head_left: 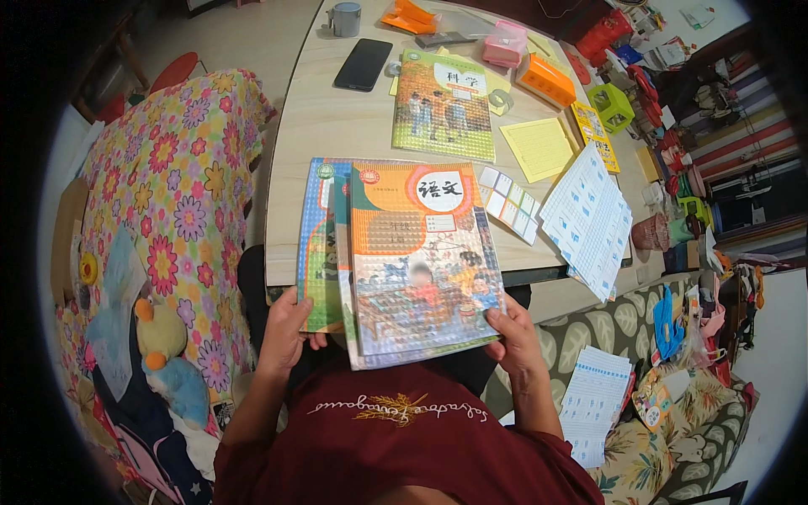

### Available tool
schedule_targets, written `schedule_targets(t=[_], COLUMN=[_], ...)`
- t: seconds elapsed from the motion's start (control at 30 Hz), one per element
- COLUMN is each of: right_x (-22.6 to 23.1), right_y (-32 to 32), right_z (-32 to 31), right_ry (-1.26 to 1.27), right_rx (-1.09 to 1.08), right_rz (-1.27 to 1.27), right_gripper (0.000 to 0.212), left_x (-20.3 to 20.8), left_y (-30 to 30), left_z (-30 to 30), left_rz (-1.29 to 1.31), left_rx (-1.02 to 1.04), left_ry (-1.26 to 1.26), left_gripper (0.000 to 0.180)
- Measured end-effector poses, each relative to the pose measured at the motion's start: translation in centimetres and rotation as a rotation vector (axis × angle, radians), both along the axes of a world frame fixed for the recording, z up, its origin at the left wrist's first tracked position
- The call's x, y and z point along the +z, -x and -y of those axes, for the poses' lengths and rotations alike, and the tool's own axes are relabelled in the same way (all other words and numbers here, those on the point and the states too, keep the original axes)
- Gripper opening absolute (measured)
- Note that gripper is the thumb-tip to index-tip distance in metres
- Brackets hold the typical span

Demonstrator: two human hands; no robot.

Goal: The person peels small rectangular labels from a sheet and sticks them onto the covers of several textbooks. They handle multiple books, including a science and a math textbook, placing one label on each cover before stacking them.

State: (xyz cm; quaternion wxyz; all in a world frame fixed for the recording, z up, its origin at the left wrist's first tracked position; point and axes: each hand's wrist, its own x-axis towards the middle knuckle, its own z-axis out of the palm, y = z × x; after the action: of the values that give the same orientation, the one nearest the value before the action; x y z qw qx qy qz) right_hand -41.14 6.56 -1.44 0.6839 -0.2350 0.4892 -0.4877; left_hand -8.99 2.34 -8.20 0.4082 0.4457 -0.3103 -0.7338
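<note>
A small stack of textbooks in textured clear covers is held over the table's near edge. On top lies a textbook with an orange upper part and a picture of children (425,269). A blue and green textbook (316,252) sticks out beneath it on the left, with another teal edge between them. My left hand (290,324) grips the blue and green book's lower left corner, thumb on top. At the lower right corner, my right hand (512,332) pinches the stack, its thumb on the orange book's cover. The fingers underneath are mostly hidden.
On the table (295,126) lie a green and orange textbook (444,109), a black phone (368,65), a grey mug (345,18), a yellow notepad (539,150), a label sheet (508,204), and printed sheets (589,220). An orange box (545,81) stands farther back. A flowered bed (185,168) is left.
</note>
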Motion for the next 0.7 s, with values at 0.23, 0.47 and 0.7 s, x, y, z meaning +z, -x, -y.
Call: schedule_targets(t=[0.23,0.47,0.7], right_x=[-0.1,0.4,-3.1], right_y=[4.0,6.9,8.7], right_z=[6.4,25.3,29.4], right_ry=[0.221,0.329,0.119], right_rx=[-0.015,0.020,0.186], right_rz=[0.213,-0.174,-0.705], right_gripper=[0.039,0.017,0.028], left_x=[-1.0,-0.1,-0.2], left_y=[-0.1,-0.6,-1.2], left_z=[0.0,0.0,0.5], left_rz=[-0.081,0.014,0.087], left_rx=[-0.028,-0.098,-0.108], left_ry=[-0.069,-0.021,-0.015], left_gripper=[0.029,0.033,0.032])
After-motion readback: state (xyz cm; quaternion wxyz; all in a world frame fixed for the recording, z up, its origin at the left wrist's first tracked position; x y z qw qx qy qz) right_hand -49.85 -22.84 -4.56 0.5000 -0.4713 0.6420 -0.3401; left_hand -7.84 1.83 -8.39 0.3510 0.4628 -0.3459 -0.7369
